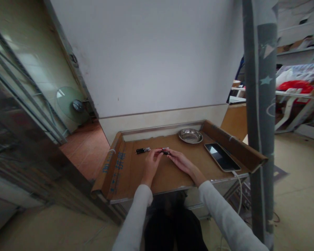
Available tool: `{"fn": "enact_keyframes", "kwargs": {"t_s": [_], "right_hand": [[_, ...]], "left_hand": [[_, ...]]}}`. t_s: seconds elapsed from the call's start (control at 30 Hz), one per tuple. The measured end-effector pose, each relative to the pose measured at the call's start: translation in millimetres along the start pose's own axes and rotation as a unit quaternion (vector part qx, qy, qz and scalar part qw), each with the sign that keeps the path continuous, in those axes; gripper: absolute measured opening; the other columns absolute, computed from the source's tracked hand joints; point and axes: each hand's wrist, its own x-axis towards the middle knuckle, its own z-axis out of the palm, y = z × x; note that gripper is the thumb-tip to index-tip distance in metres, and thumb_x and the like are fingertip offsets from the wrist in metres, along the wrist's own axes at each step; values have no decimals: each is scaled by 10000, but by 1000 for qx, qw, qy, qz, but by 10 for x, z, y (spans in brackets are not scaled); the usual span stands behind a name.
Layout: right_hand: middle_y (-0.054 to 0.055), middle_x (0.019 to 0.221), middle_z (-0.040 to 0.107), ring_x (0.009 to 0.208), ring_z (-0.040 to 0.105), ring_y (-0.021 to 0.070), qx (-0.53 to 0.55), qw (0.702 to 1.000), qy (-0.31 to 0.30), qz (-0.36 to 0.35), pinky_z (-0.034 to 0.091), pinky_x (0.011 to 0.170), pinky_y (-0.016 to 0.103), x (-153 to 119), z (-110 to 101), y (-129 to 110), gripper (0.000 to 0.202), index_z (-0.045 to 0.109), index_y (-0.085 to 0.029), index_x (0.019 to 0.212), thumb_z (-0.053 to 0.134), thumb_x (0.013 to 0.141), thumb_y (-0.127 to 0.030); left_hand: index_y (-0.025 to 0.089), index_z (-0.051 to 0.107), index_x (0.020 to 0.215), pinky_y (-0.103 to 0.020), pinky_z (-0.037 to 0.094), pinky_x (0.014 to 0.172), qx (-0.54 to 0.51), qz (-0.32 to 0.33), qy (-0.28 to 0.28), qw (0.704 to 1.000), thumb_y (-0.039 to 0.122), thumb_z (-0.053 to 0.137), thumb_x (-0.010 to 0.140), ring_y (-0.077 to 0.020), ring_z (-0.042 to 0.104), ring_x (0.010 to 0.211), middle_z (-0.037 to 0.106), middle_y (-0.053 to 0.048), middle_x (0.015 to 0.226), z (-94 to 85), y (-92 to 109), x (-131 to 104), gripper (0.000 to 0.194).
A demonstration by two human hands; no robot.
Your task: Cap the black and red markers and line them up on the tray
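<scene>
Over the middle of the cardboard-covered table, my left hand [153,157] and my right hand [181,160] meet with fingertips pinched together. A small dark slender piece [165,152] is between them, gripped from both sides; its exact kind is too small to tell. Just behind the fingertips shows a small red piece with a bright end [161,149], partly covered by my hands. To the left of my left hand lie a few short black rods with silvery ends [142,150], side by side on the cardboard [136,174].
A shallow round metal dish [190,136] stands at the back right. In front of it lies a phone [222,157] with a white cable [240,195] hanging over the edge. Folded cardboard walls [232,144] border the sides. A wrapped grey post [261,122] rises at the right.
</scene>
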Motion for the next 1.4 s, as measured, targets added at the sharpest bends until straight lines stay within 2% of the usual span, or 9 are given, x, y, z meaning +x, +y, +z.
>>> {"fn": "enact_keyframes", "kwargs": {"t_s": [0.13, 0.3, 0.43, 0.57, 0.77, 0.9, 1.07, 1.27, 1.4], "right_hand": [[33, 1098, 658, 984, 598, 131, -6, 1000, -16, -6, 484, 899, 237, -43, 57, -23, 221, 704, -186, 917, 701, 701, -233], [53, 1133, 648, 944, 617, 131, -11, 999, -42, 12, 491, 892, 250, -73, 99, -31, 251, 697, -168, 960, 686, 714, -219], [58, 1102, 659, 913, 628, 130, 0, 1000, -12, -3, 507, 855, 243, -28, 55, -8, 224, 702, -164, 936, 674, 725, -236], [56, 1117, 653, 982, 612, 150, -2, 999, 17, -29, 486, 912, 254, 9, 0, 5, 195, 710, -165, 885, 683, 703, -230], [73, 1056, 680, 975, 622, 175, -33, 996, 64, -59, 461, 971, 311, 37, -95, 44, 223, 715, -160, 857, 719, 655, -255], [66, 973, 705, 917, 646, 183, -67, 986, 109, -103, 441, 988, 358, 68, -152, 89, 314, 707, -166, 873, 763, 599, -311], [75, 937, 707, 864, 658, 194, -162, 965, 128, -160, 477, 922, 390, 68, -119, 102, 389, 670, -171, 927, 733, 627, -411], [53, 922, 689, 866, 650, 179, -247, 942, 97, -205, 506, 838, 355, 18, 7, 96, 289, 600, -207, 921, 665, 710, -393], [38, 949, 675, 895, 631, 172, -402, 890, 25, -216, 467, 869, 345, -4, 55, 130, 144, 617, -226, 889, 605, 763, -297]], "left_hand": [[208, 626, 1038, -312, 498, 855, 26, 17, -33, 999, 302, 503, 883, -156, 622, 924, 664, -47, 1010, -9, -15, -6, 219], [222, 613, 1123, -300, 492, 880, 50, 36, -57, 996, 295, 469, 902, -160, 617, 976, 654, -53, 1074, -25, -18, -17, 274], [223, 607, 1124, -299, 481, 893, 56, 38, -14, 998, 298, 437, 916, -152, 613, 972, 654, -54, 1060, -31, -5, -26, 279], [214, 608, 1096, -302, 471, 896, 56, 24, 41, 997, 301, 436, 916, -151, 605, 975, 657, -57, 1053, -45, 0, -22, 264], [195, 627, 1008, -322, 471, 878, 47, -32, 68, 996, 319, 449, 904, -168, 615, 943, 666, -65, 1004, -65, -41, -9, 241], [193, 636, 950, -304, 489, 814, 16, -79, -1, 997, 284, 487, 882, -166, 632, 873, 682, -46, 939, -54, -115, -13, 188], [207, 638, 925, -316, 469, 844, 44, -46, -108, 992, 187, 525, 844, -172, 608, 923, 669, -32, 969, -10, -180, -18, 141], [191, 614, 796, -358, 446, 868, 137, -19, -131, 982, 89, 518, 811, -194, 551, 918, 614, -37, 883, 72, -259, -41, 141], [183, 598, 841, -361, 448, 875, 162, -16, -109, 981, 81, 485, 821, -192, 532, 929, 563, -50, 929, 86, -296, -61, 154]]}}
